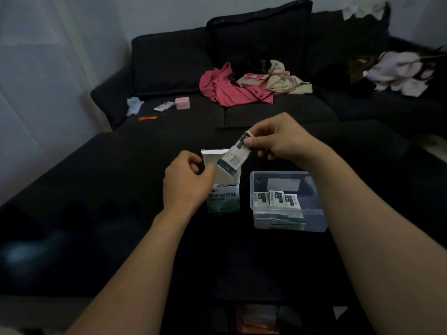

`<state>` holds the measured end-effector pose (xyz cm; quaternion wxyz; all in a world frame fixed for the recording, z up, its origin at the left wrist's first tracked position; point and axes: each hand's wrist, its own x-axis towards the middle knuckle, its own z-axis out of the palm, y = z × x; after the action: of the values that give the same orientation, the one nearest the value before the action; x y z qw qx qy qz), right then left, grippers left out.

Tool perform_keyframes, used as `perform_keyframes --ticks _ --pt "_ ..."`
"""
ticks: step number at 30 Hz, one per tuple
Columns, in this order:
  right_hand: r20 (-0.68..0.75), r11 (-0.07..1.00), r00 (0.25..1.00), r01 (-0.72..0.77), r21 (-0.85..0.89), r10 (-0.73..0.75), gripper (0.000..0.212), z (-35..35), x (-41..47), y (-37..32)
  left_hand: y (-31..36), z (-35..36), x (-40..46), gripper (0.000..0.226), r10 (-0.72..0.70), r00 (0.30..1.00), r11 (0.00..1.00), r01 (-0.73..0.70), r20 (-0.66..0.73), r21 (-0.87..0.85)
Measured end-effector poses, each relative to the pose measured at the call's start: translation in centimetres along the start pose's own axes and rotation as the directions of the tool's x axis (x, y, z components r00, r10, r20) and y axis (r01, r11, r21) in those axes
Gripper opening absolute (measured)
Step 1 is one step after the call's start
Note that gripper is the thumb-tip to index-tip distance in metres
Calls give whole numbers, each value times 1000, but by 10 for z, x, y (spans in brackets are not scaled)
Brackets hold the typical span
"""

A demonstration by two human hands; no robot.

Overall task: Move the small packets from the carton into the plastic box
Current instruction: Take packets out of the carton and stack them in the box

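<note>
Currently right hand (pixel 275 139) pinches a small packet (pixel 234 156) by its top end, held tilted above the carton (pixel 223 189) mouth. Left hand (pixel 187 180) grips the carton's left side, steadying it upright on the dark desk (pixel 121 189). Packet looks light, thin, flexible; probably best held by a short edge. Plastic box (pixel 287 201) sits just right of the carton, open-topped, several packets inside. Short, unobstructed path rightward; only the box rim to clear.

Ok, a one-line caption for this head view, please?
Right hand lifts a packet above the carton steadied by the left hand, beside the plastic box.
</note>
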<state>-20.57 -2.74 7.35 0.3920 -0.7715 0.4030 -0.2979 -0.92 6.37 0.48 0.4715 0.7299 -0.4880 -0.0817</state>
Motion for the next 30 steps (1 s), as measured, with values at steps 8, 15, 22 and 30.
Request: perform_keyframes --ticks 8,15,22,30 --pt "211 983 977 -58 175 20 15 -11 -11 7 47 14 -24 54 -135 761 693 530 635 -488" --pt "145 994 989 0 -105 16 29 -13 -18 11 63 38 -29 43 -213 659 610 667 721 -429" --pt "88 971 994 -40 -234 62 20 -29 -21 25 75 67 -35 43 -194 734 736 547 651 -399" --pt "119 983 988 -74 -170 95 34 -34 -28 38 75 84 -35 50 -76 793 863 356 604 -358"
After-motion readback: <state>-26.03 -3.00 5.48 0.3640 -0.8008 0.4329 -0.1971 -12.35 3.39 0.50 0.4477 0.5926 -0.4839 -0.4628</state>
